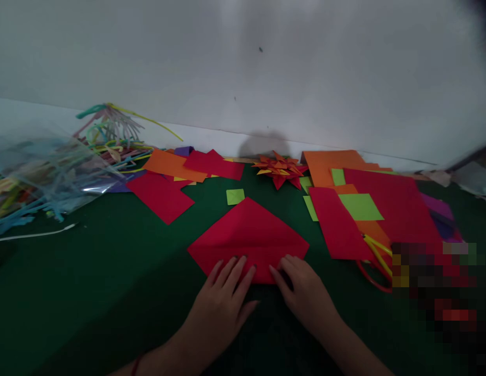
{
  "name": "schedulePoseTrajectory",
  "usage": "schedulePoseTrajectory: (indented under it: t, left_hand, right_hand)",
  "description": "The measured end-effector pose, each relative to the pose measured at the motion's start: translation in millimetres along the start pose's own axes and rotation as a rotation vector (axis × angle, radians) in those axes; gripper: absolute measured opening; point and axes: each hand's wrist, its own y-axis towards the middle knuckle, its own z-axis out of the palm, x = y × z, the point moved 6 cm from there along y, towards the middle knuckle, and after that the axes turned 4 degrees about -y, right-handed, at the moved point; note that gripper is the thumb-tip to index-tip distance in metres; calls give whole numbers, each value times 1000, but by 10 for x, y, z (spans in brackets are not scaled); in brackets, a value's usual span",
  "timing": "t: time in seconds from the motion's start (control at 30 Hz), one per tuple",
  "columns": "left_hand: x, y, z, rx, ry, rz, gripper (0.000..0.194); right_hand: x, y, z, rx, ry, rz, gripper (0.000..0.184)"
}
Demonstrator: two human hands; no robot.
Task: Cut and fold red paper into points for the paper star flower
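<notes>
A red sheet of paper (246,230) lies on the green surface in front of me, its lower corner folded up so that a straight edge faces me. My left hand (223,292) rests flat on the lower left of this sheet, fingers stretched and spread, thumb off the paper. On the lower right part lies my right hand (301,284), its fingers slightly bent and the thumb apart from them, touching the sheet near the folded edge. Neither hand lifts the paper. Just beyond its top corner is a small green folded square (235,197).
A red and orange folded paper star (279,169) sits near the wall. Red, orange and green papers (362,207) lie to the right, with yellow-handled scissors (378,253) beside them. More red paper (160,196) and a plastic bag of colourful strips (50,172) are at left.
</notes>
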Motion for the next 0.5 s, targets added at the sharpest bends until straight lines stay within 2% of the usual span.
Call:
schedulePoseTrajectory:
  t: [0.17,0.4,0.5]
  left_hand:
    - [47,-19,75,65,35,-50,56]
    - [45,-20,61,63,64,-39,57]
    - [32,-26,91,94,58,-7,58]
  right_hand:
    - [-6,-29,16,22,36,19,22]
    - [56,8,4,-8,-12,-73,19]
    - [47,23,31,7,7,-66,20]
